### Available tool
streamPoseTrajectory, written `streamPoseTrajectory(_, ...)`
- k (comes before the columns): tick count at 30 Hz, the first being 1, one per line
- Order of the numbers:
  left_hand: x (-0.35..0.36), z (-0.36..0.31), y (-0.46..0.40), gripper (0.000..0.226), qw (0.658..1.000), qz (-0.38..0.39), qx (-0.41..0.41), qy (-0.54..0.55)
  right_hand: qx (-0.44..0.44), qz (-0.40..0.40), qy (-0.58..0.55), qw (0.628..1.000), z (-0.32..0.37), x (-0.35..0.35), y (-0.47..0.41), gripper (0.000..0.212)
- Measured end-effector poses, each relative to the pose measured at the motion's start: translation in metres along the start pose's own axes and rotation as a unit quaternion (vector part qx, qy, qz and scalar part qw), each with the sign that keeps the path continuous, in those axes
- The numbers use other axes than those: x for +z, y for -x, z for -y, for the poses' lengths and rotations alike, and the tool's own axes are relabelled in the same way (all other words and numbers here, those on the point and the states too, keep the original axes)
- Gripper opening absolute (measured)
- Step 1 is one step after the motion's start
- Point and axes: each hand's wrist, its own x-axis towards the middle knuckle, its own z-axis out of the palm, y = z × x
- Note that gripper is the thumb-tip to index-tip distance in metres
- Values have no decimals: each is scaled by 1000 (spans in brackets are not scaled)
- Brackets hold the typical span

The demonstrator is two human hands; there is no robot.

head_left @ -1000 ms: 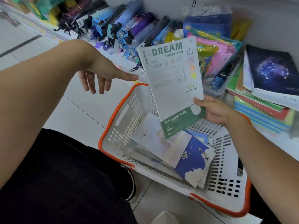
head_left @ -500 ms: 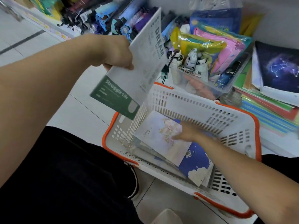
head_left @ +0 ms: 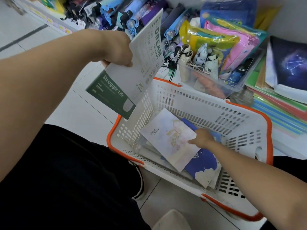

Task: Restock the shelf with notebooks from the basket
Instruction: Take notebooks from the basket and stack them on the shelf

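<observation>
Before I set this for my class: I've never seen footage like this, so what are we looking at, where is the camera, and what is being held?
One camera, worn on a person's head, looks down at their bare hands. The left hand grips a white and green "DREAM University" notebook. The right hand reaches into a white basket with orange trim, touching a pastel notebook; whether it grips it is unclear. A blue starry notebook lies beneath. On the shelf behind sit folded umbrellas, a clear bin and a constellation notebook on stacked books.
</observation>
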Motion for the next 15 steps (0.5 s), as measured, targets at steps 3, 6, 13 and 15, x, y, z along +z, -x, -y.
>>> streamPoseTrajectory(3, -1, 2, -1, 18, 1000, 2, -10, -18, -53, 101, -244, 963, -8, -29, 11, 6)
streamPoseTrajectory(6, -5, 4, 0, 19, 995, -57, -29, -77, -84, 137, -336, 928, -19, -71, 23, 20)
streamPoseTrajectory(13, -18, 14, 3, 14, 992, -108, -61, -20, -119, 131, -578, 797, -19, -105, 50, 46)
streamPoseTrajectory(15, -18, 12, 6, 18, 983, -69, -75, 152, -164, 110, -618, 761, 10, -119, 59, 36)
